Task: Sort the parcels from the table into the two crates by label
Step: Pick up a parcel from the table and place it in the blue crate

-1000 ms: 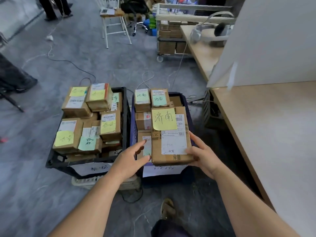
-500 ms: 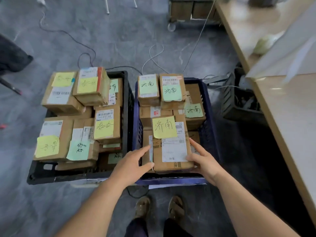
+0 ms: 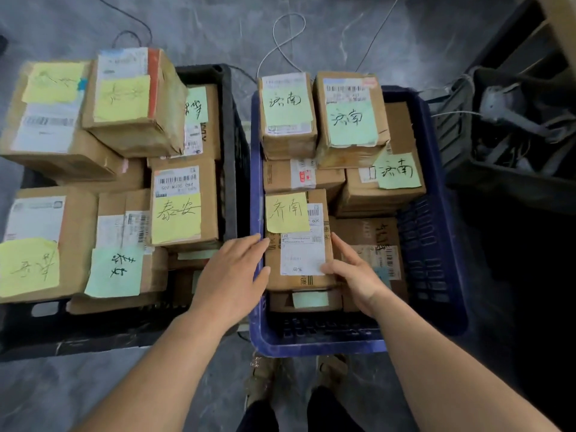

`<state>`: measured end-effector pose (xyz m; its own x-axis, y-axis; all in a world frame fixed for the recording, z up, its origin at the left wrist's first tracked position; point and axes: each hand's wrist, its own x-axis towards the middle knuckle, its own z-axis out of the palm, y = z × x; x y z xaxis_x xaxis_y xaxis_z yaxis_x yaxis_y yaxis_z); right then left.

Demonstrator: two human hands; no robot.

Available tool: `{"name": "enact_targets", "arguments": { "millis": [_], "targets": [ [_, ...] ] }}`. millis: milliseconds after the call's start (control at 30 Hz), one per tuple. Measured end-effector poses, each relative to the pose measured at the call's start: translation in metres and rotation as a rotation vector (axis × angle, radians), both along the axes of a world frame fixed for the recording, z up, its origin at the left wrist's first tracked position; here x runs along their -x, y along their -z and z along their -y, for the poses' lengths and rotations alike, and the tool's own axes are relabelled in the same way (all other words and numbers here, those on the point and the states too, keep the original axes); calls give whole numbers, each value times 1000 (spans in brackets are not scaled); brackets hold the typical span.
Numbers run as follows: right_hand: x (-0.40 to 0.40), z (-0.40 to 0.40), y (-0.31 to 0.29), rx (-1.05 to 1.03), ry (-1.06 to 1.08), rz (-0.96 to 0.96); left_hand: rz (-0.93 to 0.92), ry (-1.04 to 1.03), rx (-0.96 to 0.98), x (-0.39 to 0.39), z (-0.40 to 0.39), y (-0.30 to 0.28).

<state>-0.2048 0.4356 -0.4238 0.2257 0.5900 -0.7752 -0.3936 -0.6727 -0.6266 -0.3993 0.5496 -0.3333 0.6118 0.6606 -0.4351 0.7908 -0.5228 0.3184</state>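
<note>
Yellow-note parcel [image 3: 296, 244] lies in blue crate [image 3: 311, 347], near-left, atop other boxes [image 3: 308, 299], long axis pointing away from you. It sits between your hands: left hand [image 3: 230, 275] flat on left side, right hand [image 3: 358, 275] fingers straight along right side, thumb on top.

Floor [image 3: 62, 394]: grey, marbled.
Left on floor: black crate [image 3: 229, 120], stacked with parcels.
Right, just beside: blue crate [image 3: 430, 244], likewise loaded.
Beyond crates: loose cables [image 3: 290, 14].
</note>
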Motion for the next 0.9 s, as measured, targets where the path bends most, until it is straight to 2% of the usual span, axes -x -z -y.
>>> {"name": "enact_targets", "arguments": {
  "millis": [267,400,633,900],
  "targets": [
    [7,-18,0,139,-135,192,23,41,-21,6,-4,6],
    [10,-22,-23,235,-289,420,18,37,43,1,-6,-3],
    [20,14,-112,284,-386,830,51,62,75,-1,3,-47],
    [37,85,-229,344,-245,1104,150,286,12,-30,43,-121]
  ]
}}
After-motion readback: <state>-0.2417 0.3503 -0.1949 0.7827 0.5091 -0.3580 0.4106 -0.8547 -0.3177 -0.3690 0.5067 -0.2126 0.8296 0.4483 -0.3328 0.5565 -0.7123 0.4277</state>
